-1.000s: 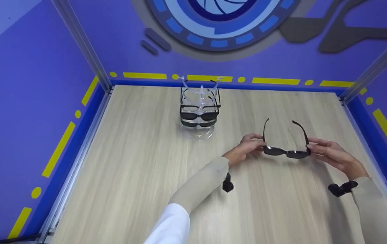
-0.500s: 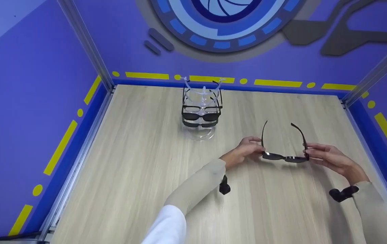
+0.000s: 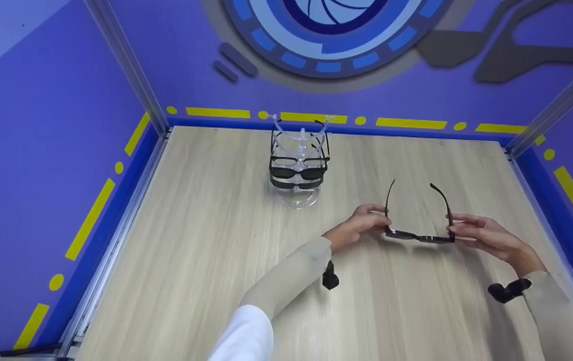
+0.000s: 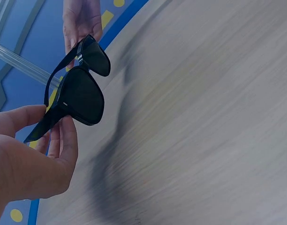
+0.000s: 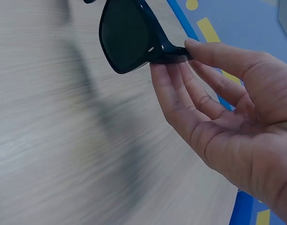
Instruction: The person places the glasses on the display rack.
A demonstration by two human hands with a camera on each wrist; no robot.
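Observation:
A pair of black sunglasses [image 3: 402,234] with dark lenses is held between both hands, its arms unfolded and pointing toward the back wall. My left hand [image 3: 366,223] pinches the left arm close to the hinge, thumb on one side and fingers on the other. On the opposite side, my right hand [image 3: 489,235] pinches the right arm near its hinge. The left wrist view shows both lenses of the sunglasses [image 4: 80,96] raised over the table, with their shadow below. In the right wrist view one lens [image 5: 124,37] and its hinge show beside the thumb and fingertips.
At the back middle of the wooden table [image 3: 206,225], a clear display stand [image 3: 302,134] carries several pairs: clear-lens glasses [image 3: 286,160] above dark sunglasses [image 3: 311,173]. Blue panels [image 3: 40,165] with metal posts [image 3: 131,70] enclose the table's back and sides.
The sunglasses have come slightly toward me and tipped, so their lenses look narrower in the head view. Both hands keep their pinch on the arms. The head view has shifted slightly.

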